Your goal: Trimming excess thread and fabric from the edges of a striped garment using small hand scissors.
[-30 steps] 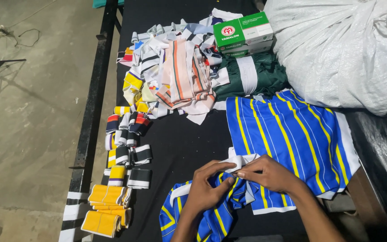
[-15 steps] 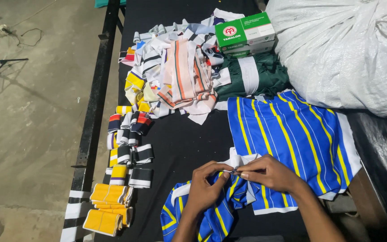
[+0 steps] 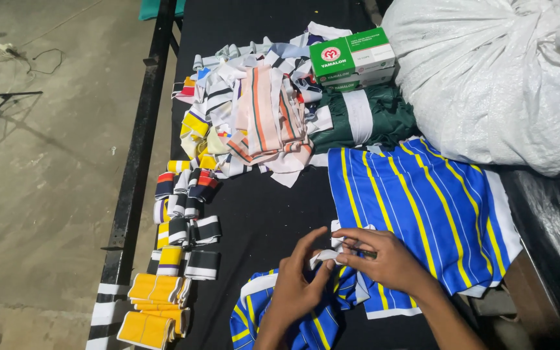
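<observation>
left hand: white fabric strip pinched
right hand: same strip gripped
striped blue garments: two
green boxes: two stacked

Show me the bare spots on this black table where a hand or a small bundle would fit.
One bare patch of black table lies between the folded bands and the blue striped cloth, below the heap of strips. A narrower one runs along the top edge. The left edge, the heap and the right side under the white sack are crowded.
</observation>
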